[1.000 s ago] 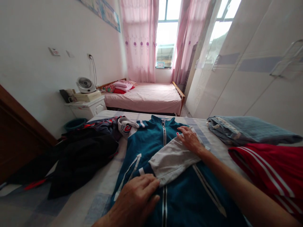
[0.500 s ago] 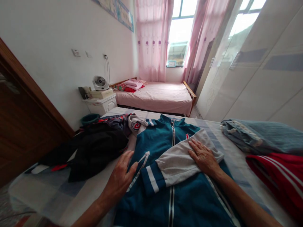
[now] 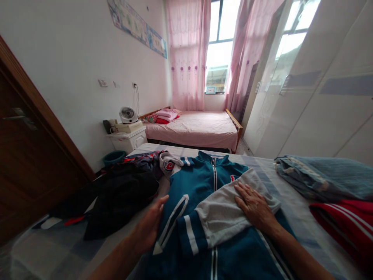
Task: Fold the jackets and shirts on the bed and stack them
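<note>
A teal zip-up jacket [image 3: 189, 181] lies front up on the bed before me, collar pointing away. Its grey right-side sleeve [image 3: 221, 202] is folded across the chest, with the striped teal cuff near the middle. My right hand [image 3: 255, 204] rests flat on that sleeve, fingers spread. At the jacket's left edge is my left hand [image 3: 151, 221], turned on its side, slightly blurred, fingers stretched out; whether it touches the cloth I cannot tell. The other sleeve [image 3: 167, 161] lies bunched near the far left shoulder.
Dark clothes [image 3: 122, 190] are heaped on the left. Folded jeans [image 3: 326, 175] and red trousers with white stripes [image 3: 346, 221] lie on the right. Beyond stand a pink bed [image 3: 198, 126], a nightstand [image 3: 128, 138] with a fan [image 3: 128, 114], and a wardrobe [image 3: 303, 105].
My left hand has turned onto its side at the jacket's edge, uncovering more of the white-trimmed pocket. My right hand stays on the sleeve. The view has tilted upward a little.
</note>
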Action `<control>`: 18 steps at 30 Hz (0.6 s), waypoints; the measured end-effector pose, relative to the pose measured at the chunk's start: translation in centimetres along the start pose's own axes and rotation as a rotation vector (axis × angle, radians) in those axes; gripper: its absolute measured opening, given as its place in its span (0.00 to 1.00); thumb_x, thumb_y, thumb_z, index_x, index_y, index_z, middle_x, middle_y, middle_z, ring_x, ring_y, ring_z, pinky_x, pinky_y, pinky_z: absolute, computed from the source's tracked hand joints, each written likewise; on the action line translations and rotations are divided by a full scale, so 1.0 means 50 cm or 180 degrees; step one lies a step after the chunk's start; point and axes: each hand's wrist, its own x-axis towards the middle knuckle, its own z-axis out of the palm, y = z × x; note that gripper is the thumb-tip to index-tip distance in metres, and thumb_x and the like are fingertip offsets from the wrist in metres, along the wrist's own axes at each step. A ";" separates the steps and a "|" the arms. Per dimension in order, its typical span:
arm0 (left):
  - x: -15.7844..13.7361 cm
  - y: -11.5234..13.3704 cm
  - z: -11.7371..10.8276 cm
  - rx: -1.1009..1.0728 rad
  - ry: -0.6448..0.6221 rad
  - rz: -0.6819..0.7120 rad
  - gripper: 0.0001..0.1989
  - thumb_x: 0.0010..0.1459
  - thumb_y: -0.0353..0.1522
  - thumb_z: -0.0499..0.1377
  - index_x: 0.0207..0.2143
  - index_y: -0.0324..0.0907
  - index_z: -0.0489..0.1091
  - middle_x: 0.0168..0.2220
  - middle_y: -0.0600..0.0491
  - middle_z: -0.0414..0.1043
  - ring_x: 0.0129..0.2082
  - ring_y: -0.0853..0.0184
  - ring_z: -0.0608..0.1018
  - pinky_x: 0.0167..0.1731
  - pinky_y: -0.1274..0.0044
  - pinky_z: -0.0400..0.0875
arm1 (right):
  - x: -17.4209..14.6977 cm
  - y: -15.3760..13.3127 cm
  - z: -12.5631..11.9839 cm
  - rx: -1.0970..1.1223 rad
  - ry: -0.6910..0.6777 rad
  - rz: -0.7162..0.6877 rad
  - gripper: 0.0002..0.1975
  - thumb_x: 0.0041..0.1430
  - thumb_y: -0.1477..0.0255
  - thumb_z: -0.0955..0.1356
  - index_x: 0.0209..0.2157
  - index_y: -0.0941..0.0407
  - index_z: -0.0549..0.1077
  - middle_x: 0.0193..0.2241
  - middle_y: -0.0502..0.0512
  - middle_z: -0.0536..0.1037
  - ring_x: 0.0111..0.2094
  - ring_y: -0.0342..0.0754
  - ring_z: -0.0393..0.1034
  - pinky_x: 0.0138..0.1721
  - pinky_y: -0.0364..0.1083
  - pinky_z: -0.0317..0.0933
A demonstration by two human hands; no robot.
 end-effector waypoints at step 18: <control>0.138 0.177 0.051 0.5999 0.1398 0.3309 0.16 0.55 0.27 0.56 0.47 0.40 0.66 0.54 0.45 0.63 0.55 0.59 0.65 0.54 0.69 0.59 | 0.001 -0.005 -0.007 0.0054 -0.0129 0.0122 0.26 0.61 0.62 0.55 0.58 0.56 0.62 0.62 0.55 0.56 0.62 0.53 0.48 0.60 0.55 0.45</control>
